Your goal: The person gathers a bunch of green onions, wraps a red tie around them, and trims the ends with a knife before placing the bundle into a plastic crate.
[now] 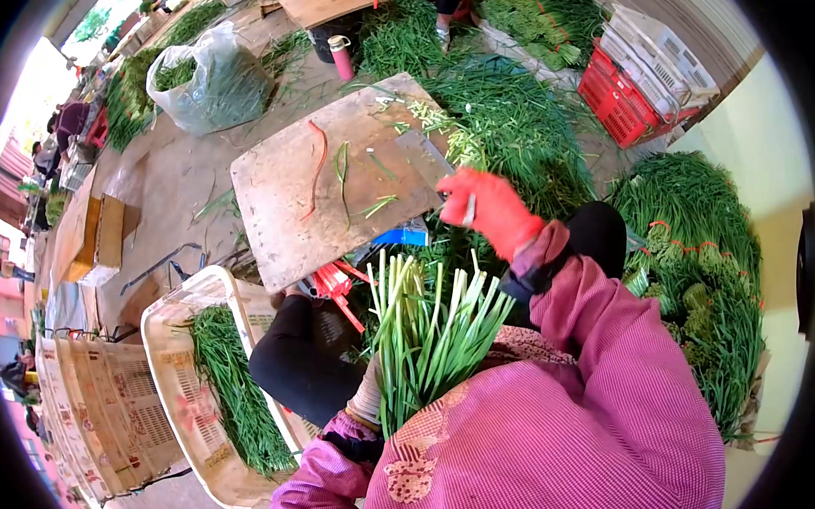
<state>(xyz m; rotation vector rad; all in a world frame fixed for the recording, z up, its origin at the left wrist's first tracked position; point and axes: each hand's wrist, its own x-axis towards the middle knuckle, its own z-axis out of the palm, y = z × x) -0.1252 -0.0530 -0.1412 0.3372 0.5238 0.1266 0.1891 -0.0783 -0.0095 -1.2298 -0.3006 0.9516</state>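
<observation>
My right hand (490, 210), in a red glove, is closed round the handle of a broad-bladed knife (423, 162) at the right edge of the wooden board (289, 187). Cut pale stem ends lie beside the blade. My left hand (367, 397), in a light glove, is mostly hidden behind a bunch of green stalks (432, 336) held upright against my body, pale cut ends up. Its fingers do not show clearly. On the board lie a red strip (317, 166) and a few loose green leaves.
A white plastic basket (218, 418) with greens stands at the lower left. Red strips (335, 283) hang below the board. Greens (520, 124) are heaped behind and right. Further back are a plastic bag (225, 87), a pink bottle (342, 59) and stacked crates (629, 92); people sit far left.
</observation>
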